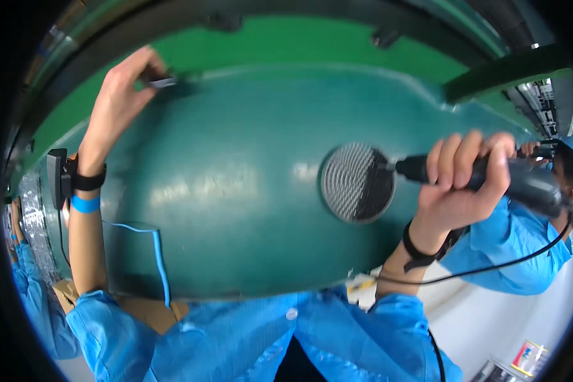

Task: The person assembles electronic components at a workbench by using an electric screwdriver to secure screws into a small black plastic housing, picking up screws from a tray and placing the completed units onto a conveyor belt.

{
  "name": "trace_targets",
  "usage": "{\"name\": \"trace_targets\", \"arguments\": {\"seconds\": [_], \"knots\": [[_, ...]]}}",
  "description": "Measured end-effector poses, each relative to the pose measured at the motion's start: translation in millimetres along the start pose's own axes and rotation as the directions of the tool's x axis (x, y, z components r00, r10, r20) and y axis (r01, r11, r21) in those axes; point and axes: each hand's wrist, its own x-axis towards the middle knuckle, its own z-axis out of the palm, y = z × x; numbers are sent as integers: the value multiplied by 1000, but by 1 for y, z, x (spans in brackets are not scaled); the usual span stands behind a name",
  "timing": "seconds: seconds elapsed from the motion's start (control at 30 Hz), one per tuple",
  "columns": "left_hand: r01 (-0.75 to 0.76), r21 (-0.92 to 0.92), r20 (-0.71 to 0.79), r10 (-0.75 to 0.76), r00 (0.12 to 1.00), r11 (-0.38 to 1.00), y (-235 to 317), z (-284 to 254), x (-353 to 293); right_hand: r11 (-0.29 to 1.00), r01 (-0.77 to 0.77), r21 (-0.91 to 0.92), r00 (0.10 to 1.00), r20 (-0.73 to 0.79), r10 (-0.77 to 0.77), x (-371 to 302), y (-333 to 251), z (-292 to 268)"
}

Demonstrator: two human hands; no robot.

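R hand (468,181) grasped blk driver (533,184), right side of frame; tip (391,167) pointed left, at right edge of round ridged disc (349,181), ctr-right, contact unclear. L hand (118,92) pinched small dk part (163,82), upper left, details blurred. Disc lay on green mat (223,140), mid-frame. Blue cord (160,261) lower left; blk cable (455,278) ran lower right.

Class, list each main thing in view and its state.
Round grey ridged disc: flat on glossy green mat, right part darker
Black cylindrical corded tool: gripped by right hand, pointing at disc
Small dark piece: pinched by left hand, blurred
Thin blue cord: bent
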Motion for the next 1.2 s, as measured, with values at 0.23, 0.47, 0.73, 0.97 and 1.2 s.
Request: {"name": "trace_targets", "arguments": {"seconds": [0.23,0.47,0.73,0.97,1.2], "knots": [[-431,-117,166,446,880,895,163,79,-53,993,-119,-5,946,302,115,0,13,-2],[-413,-112,120,425,897,904,173,99,-82,997,-51,-66,967,247,66,-4,15,-1],[-282,-145,186,306,934,948,186,94,-77,990,-114,-86,918,372,138,12,19,-25],[-302,-185,141,329,934,935,178,102,-80,985,-139,-106,910,378,169,15,17,-27],[-319,-167,126,341,931,933,178,105,-79,981,-142,-136,910,373,183,13,16,-27]]}}
